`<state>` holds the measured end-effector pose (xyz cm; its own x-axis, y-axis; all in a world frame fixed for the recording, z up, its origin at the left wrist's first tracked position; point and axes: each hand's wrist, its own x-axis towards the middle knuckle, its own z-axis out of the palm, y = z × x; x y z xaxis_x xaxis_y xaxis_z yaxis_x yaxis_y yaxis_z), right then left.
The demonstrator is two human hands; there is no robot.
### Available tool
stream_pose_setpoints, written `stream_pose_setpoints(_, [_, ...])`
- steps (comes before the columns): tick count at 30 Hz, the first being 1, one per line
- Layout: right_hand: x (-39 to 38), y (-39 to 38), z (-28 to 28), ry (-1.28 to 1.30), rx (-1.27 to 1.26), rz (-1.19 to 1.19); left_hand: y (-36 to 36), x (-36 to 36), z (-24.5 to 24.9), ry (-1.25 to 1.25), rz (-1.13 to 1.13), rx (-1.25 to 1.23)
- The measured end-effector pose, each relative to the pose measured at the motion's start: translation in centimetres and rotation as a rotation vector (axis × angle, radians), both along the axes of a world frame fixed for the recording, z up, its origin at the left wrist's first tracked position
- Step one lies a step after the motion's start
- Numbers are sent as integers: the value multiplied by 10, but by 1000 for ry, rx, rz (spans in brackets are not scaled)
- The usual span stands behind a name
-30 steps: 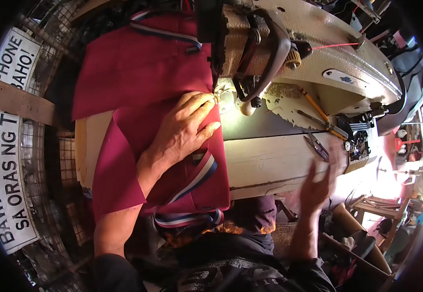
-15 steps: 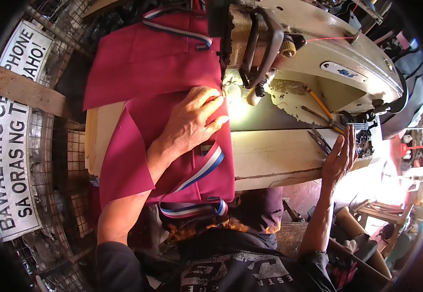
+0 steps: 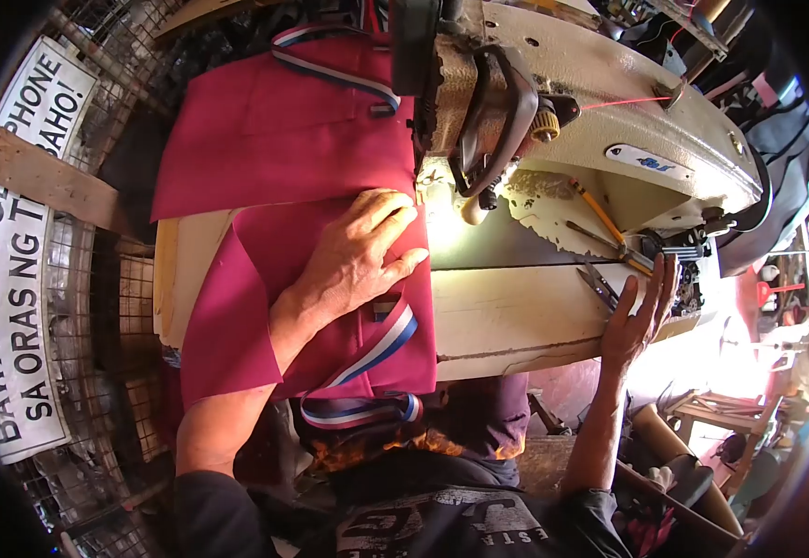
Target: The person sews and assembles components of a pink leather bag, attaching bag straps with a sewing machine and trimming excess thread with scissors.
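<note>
My left hand [image 3: 353, 256] rests on maroon fabric [image 3: 209, 321], its fingers slightly bent and the thumb apart. The fingertips press the cloth at its edge beside the sewing machine's [image 3: 600, 88] needle area, which is partly hidden. A red, white and blue striped ribbon [image 3: 387, 346] hangs in loops below the hand; another striped ribbon [image 3: 334, 67] lies on the upper part of the fabric. At the machine's right end, my right hand [image 3: 641, 321] is upright with fingers stretched out, next to the metal parts there. It holds nothing that I can see.
Scissors [image 3: 600, 285] and an orange-handled tool [image 3: 596, 210] lie on the machine bed. A small lamp [image 3: 472, 212] lights the stitching area. Red thread [image 3: 623, 101] runs along the machine. On the left are a wire mesh [image 3: 97, 353] and a lettered sign [image 3: 9, 307].
The whole view has shifted slightly. Both hands keep nearly the same places; the left fingers still press the fabric, and the right fingers look a little more spread.
</note>
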<state>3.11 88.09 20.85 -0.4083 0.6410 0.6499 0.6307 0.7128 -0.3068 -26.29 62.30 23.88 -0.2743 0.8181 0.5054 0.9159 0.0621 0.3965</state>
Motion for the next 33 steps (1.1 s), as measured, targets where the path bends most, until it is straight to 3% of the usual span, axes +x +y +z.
stream_pose_setpoints(6, [-1,-5,2,64,-83,35,10,-23,-1,60,4,4])
stream_pose_setpoints(14, [15,-10,-8,13,157,73,8,-30,2,-56,-45,-42])
stream_pose_setpoints(16, [13,-16,1,-125,67,200,8,-33,-1,-50,-55,-54])
stream_pose_setpoints(17, [9,-25,11,-102,-152,304,9,-35,-3,-45,-65,-41])
stream_pose_setpoints(20, [3,-26,30,-219,-325,370,12,-42,0,51,-22,-48])
stream_pose_setpoints(25, [-9,-18,38,-316,-197,431,25,-61,0,61,-51,-18])
stream_pose_setpoints(31, [-52,-38,76,-267,-313,480,26,-71,17,5,-113,-144])
stream_pose_setpoints(32, [-64,-39,79,-247,-360,500,32,-75,21,105,-75,-100])
stream_pose_setpoints(33, [-83,-38,84,-289,-226,590,40,-81,25,201,-34,-57])
